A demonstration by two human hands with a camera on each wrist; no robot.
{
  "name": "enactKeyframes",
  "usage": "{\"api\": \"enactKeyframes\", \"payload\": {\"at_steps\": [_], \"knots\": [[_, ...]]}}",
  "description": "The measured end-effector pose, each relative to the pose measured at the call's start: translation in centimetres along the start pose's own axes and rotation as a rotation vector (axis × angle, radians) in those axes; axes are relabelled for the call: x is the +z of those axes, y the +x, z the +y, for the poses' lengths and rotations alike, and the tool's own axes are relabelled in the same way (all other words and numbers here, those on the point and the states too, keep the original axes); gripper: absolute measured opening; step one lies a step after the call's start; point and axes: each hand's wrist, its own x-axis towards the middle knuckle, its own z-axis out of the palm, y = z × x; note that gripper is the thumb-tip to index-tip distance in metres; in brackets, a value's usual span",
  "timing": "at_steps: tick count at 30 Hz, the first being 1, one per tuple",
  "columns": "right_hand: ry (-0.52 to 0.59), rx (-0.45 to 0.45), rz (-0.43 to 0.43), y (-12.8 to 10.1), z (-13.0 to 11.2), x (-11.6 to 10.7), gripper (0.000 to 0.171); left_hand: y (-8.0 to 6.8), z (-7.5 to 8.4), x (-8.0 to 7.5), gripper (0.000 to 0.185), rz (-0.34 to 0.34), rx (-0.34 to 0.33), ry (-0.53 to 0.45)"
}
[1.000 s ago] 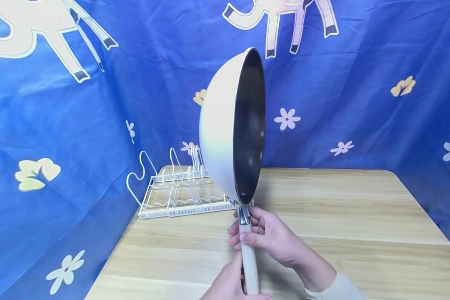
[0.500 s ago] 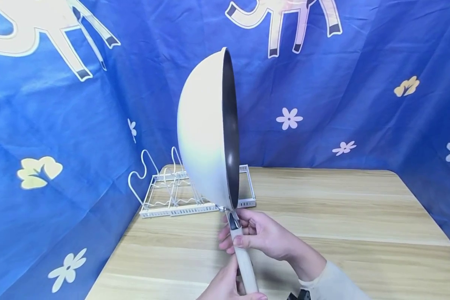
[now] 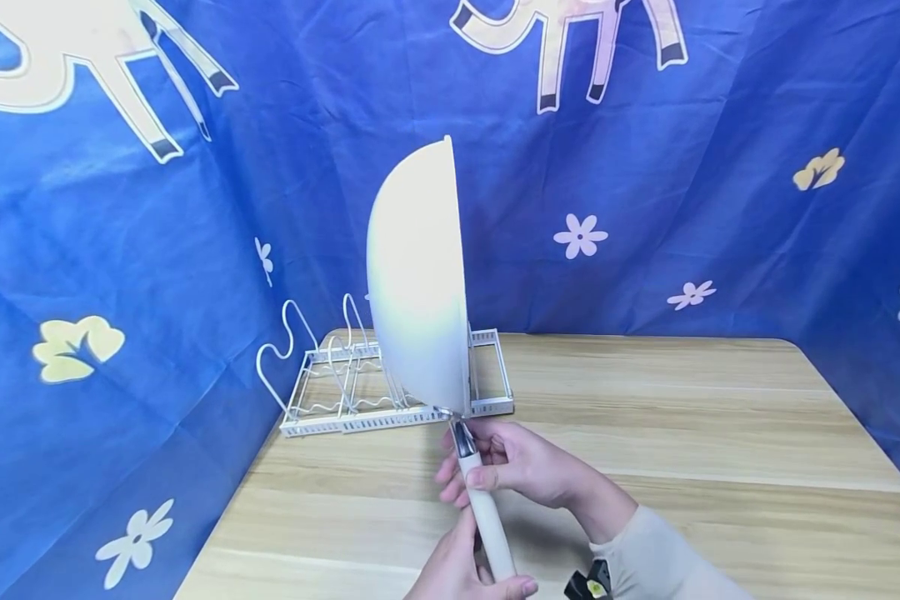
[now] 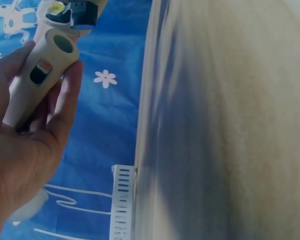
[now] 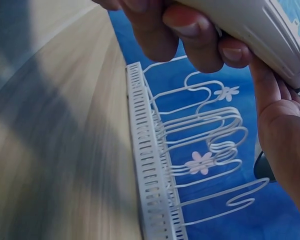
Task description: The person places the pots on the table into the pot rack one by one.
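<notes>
A white wok (image 3: 420, 275) stands on edge in the head view, its rounded outside to the left and its dark inside turned out of sight. Its pale handle (image 3: 487, 517) slants down toward the front of the table. The left hand (image 3: 461, 562) grips the lower end of the handle, thumb across it. Higher up, near the metal neck (image 3: 462, 439), the right hand (image 3: 528, 467) holds the handle between thumb and fingers. The left wrist view shows the hollow tip of the handle (image 4: 45, 70) in the left palm. The wok overlaps the white wire rack (image 3: 397, 417) behind it.
The rack's slotted rail (image 5: 146, 150) and upright wire dividers (image 5: 205, 125) show in the right wrist view. Blue printed cloth (image 3: 690, 208) walls the wooden table (image 3: 682, 433) at the back and sides. A small black device (image 3: 591, 581) sits at the right wrist.
The wok has moved left over the rack, and its top edge has come lower. Its dark inside has turned out of view. Both hands keep their hold on the handle.
</notes>
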Motion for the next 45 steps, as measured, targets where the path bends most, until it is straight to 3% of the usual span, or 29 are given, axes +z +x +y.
{"api": "enactKeyframes", "payload": {"at_steps": [3, 8, 26, 31, 37, 45], "knots": [[0.008, 0.01, 0.005, 0.0, 0.5, -0.5, 0.049, 0.3, -0.4, 0.1, 0.09, 0.011, 0.01, 0.002], [0.021, 0.04, 0.018, -0.1, 1.1, -1.3, 0.049, 0.8, -0.9, 0.4, 0.095, 0.013, -0.002, -0.012], [0.121, 0.126, 0.053, -0.1, 3.0, -3.5, 0.051, 2.2, -1.5, 1.0, 0.102, 0.023, -0.141, -0.046], [0.114, 0.147, 0.064, 0.0, 3.4, -4.0, 0.058, 2.5, -1.7, 1.1, 0.105, 0.017, -0.131, -0.072], [0.153, 0.148, 0.064, 0.0, 3.6, -4.1, 0.043, 2.7, -1.9, 1.1, 0.112, -0.008, -0.122, -0.165], [0.181, 0.151, 0.061, 0.0, 3.9, -4.4, 0.04, 2.8, -1.9, 1.2, 0.11, -0.017, -0.128, -0.218]]}}
